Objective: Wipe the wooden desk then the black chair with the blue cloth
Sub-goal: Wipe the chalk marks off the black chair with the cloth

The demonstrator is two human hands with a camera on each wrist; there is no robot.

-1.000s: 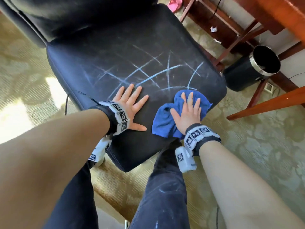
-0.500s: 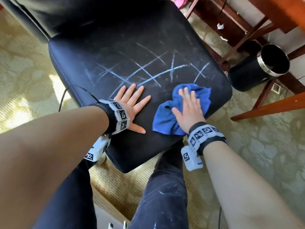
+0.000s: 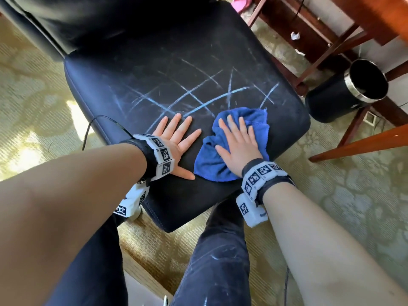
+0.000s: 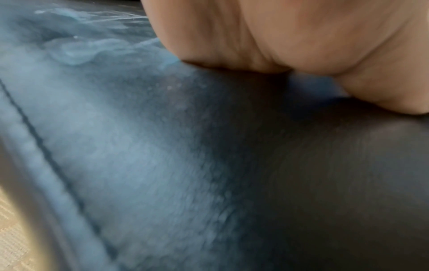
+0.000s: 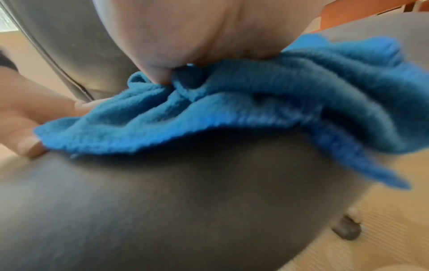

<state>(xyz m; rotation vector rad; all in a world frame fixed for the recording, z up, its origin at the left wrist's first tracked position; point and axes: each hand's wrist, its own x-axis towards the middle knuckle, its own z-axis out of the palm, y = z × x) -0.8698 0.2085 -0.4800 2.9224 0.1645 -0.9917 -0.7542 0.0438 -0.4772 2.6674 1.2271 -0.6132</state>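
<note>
I see patterned beige-green carpet (image 3: 353,195) w/ sunlit patches at left. Far right: black bin w/ chrome rim (image 3: 344,96), reddish wooden legs (image 3: 362,144), paper scrap (image 3: 294,36), pink item (image 3: 240,2).

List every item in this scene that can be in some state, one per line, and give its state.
Black padded chair seat: streaked with pale blue chalk-like lines.
Blue terry cloth: crumpled, flat on the seat.
Right hand: fingers straight, pressing the cloth.
Left hand: flat, fingers spread on the seat.
Black round waste bin: tilted, mouth open.
</note>
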